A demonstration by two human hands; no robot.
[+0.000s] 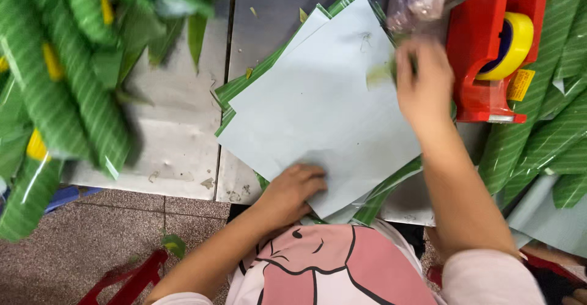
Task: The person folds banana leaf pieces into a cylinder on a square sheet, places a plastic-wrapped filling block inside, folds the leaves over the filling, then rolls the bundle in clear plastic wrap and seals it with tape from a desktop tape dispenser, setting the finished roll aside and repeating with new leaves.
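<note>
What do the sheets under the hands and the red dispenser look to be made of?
The sheets look like thin paper or film: pale matte blue-grey backs, green striped edges peeking out, slightly curled corners. The dispenser looks like moulded hard plastic, glossy red, holding a yellow tape roll. The table looks like dull grey metal.

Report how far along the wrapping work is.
Done: a pile of rolled green striped cones lies at left. In hand: the left hand and right hand rest on the top pale sheet. Left: the stack under it is unrolled; the red tape dispenser sits untouched.
</note>
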